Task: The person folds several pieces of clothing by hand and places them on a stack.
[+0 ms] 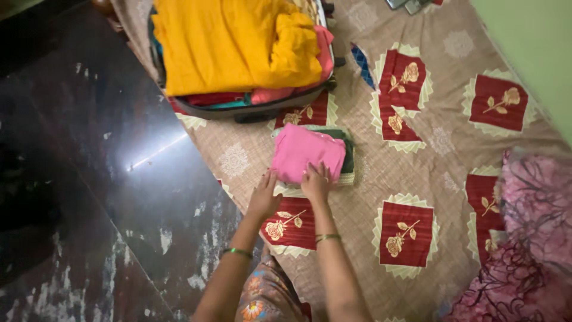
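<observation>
Just beyond both hands point(292, 191), pink folded cloth point(307, 152)

Soft matt pink cloth garment point(307, 152) under the right hand point(316, 182); beneath it, woven matt bedspread point(363, 179); leftward, glossy dark stone floor point(113, 149).

- Overall dim; warm indoor cast, colours saturated.
- Bright streak of glare on the dark polished floor point(156, 152); light source itself out of frame.
- Far left falls to near black.
- Pink blanket point(530, 238) at right edge soft, smeared.
- Mild blur throughout; fine detail noisy.
</observation>
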